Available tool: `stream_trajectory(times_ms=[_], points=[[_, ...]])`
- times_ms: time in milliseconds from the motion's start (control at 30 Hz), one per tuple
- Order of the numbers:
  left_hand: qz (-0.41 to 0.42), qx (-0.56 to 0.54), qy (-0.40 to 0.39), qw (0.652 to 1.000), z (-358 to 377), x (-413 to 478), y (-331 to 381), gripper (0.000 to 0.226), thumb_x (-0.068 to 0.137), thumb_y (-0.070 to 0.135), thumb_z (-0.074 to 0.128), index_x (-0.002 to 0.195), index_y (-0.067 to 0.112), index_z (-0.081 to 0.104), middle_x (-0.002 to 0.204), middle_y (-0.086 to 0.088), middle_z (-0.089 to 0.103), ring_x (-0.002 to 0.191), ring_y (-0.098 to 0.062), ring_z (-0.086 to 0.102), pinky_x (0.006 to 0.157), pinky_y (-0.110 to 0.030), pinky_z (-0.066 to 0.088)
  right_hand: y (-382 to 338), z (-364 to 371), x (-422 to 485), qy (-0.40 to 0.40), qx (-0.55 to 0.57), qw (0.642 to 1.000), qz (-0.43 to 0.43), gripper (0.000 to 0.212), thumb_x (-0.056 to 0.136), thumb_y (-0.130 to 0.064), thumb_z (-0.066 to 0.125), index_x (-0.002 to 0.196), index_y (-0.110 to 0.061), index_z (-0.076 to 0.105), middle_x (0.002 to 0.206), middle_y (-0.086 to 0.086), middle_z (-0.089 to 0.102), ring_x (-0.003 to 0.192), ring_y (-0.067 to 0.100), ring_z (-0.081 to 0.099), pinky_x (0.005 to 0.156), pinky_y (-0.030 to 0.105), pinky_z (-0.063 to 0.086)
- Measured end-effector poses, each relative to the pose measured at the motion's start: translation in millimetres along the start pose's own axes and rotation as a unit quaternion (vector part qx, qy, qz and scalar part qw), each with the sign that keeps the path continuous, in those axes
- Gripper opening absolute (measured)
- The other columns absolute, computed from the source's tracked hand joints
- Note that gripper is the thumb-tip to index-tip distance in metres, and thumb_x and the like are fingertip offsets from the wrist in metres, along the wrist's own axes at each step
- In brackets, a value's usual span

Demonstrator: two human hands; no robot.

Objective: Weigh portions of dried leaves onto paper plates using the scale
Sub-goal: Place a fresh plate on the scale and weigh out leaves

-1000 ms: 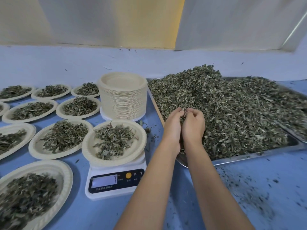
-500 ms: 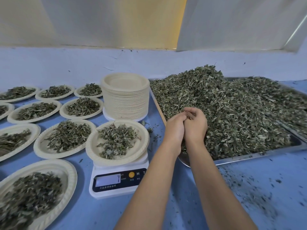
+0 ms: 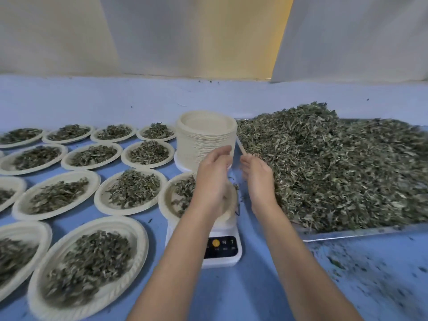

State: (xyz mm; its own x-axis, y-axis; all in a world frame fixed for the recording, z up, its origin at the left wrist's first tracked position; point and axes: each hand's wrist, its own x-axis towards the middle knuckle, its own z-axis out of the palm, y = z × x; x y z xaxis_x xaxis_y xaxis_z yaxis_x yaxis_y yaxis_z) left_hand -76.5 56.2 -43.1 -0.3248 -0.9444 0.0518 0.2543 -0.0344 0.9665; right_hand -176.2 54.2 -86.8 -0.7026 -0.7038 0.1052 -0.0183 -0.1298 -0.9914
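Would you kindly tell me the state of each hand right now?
Left hand: open, fingers straight, holding nothing.
Right hand: open, fingers loosely curled, nothing visible in it.

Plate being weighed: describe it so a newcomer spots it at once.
Find the metal tray heaped with dried leaves on the right; left of its near corner a white digital scale sits before the tall stack of empty paper plates. The plate rests on that scale, under the left hand, the only filled plate raised off the blue table.
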Motion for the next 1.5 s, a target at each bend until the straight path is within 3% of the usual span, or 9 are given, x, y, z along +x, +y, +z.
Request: stream_trajectory(times_ms=[200, 367, 567, 767, 867, 967, 1100, 1267, 1500], points=[[0.038, 0.075, 0.121, 0.989, -89, -4, 18, 0.028, 0.093, 0.009, 0.045, 0.101, 0.028, 0.064, 0.112, 0.01, 0.064, 0.108, -0.005, 0.057, 0.09, -0.023, 0.04, 4, 22, -5, -0.001, -0.024, 1.0, 0.016, 0.025, 0.095, -0.018, 0.049, 0.113, -0.013, 0.066, 0.115, -0.002, 0.063, 0.109, 0.013, 0.056, 0.097, 0.032, 0.043], [0.02, 0.147, 0.177, 0.973, -119, 4, -2, 0.029, 0.096, 0.012, 0.041, 0.119, 0.023, 0.056, 0.092, 0.015, 0.058, 0.061, 0.021, 0.051, 0.058, -0.007, 0.04, 12, 26, -11, -0.002, -0.039, 0.999, 0.016, 0.023, 0.094, -0.016, 0.05, 0.109, -0.016, 0.068, 0.114, -0.003, 0.066, 0.109, 0.013, 0.058, 0.101, 0.033, 0.043], [-0.039, 0.15, 0.136, 0.979, -113, 6, -20, 0.034, 0.098, 0.016, 0.042, 0.129, 0.019, 0.053, 0.13, 0.0, 0.053, 0.118, -0.017, 0.049, 0.097, -0.033, 0.038, 16, 28, -13, 0.001, -0.065, 0.998, 0.01, 0.027, 0.093, -0.013, 0.048, 0.112, -0.018, 0.067, 0.111, -0.01, 0.063, 0.108, 0.01, 0.057, 0.097, 0.029, 0.043], [-0.033, 0.149, 0.124, 0.98, -112, 12, -24, 0.039, 0.095, -0.003, 0.042, 0.129, 0.012, 0.051, 0.133, 0.0, 0.052, 0.102, -0.003, 0.052, 0.086, -0.019, 0.036, 11, 29, -15, 0.003, -0.04, 0.999, 0.023, 0.027, 0.092, -0.009, 0.047, 0.107, -0.016, 0.068, 0.109, -0.007, 0.065, 0.108, 0.013, 0.058, 0.1, 0.031, 0.043], [-0.018, 0.122, 0.146, 0.981, -121, 16, -17, 0.047, 0.088, -0.017, 0.04, 0.124, 0.011, 0.052, 0.126, -0.001, 0.053, 0.079, 0.007, 0.061, 0.064, -0.009, 0.044, 4, 34, -17, -0.005, -0.009, 1.0, 0.021, 0.026, 0.091, -0.006, 0.048, 0.102, -0.017, 0.068, 0.109, -0.003, 0.067, 0.107, 0.014, 0.06, 0.097, 0.028, 0.044], [-0.031, 0.078, 0.187, 0.979, -138, 22, -7, 0.047, 0.087, -0.018, 0.039, 0.114, 0.018, 0.053, 0.12, 0.001, 0.057, 0.107, -0.013, 0.051, 0.079, -0.025, 0.039, -7, 50, -20, -0.034, 0.014, 0.999, 0.027, 0.025, 0.09, -0.003, 0.049, 0.103, -0.015, 0.066, 0.11, -0.001, 0.066, 0.108, 0.016, 0.059, 0.096, 0.03, 0.046], [-0.042, 0.022, 0.24, 0.97, -172, 28, 14, 0.045, 0.086, -0.018, 0.042, 0.118, 0.012, 0.055, 0.119, 0.001, 0.059, 0.104, -0.015, 0.049, 0.081, -0.031, 0.038, -18, 83, -26, -0.087, -0.033, 0.995, 0.039, 0.03, 0.087, -0.004, 0.053, 0.115, -0.009, 0.063, 0.115, 0.003, 0.063, 0.108, 0.019, 0.057, 0.097, 0.036, 0.046], [-0.009, -0.03, 0.295, 0.955, -232, 35, 44, 0.039, 0.086, -0.016, 0.044, 0.108, 0.014, 0.055, 0.12, -0.001, 0.061, 0.11, -0.018, 0.054, 0.092, -0.035, 0.043, -24, 139, -43, -0.184, -0.065, 0.978, 0.076, 0.011, 0.087, -0.011, 0.058, 0.081, -0.003, 0.062, 0.062, 0.003, 0.055, 0.055, 0.013, 0.051, 0.054, 0.026, 0.044], [-0.024, -0.081, 0.349, 0.933, -343, 34, 80, 0.022, 0.086, -0.006, 0.056, 0.102, 0.009, 0.061, 0.119, -0.013, 0.063, 0.112, -0.03, 0.058, 0.097, -0.046, 0.048, -26, 250, -72, -0.259, -0.016, 0.952, 0.163, 0.01, 0.091, -0.01, 0.057, 0.082, -0.01, 0.062, 0.072, 0.006, 0.063, 0.063, 0.016, 0.059, 0.05, 0.026, 0.052]])
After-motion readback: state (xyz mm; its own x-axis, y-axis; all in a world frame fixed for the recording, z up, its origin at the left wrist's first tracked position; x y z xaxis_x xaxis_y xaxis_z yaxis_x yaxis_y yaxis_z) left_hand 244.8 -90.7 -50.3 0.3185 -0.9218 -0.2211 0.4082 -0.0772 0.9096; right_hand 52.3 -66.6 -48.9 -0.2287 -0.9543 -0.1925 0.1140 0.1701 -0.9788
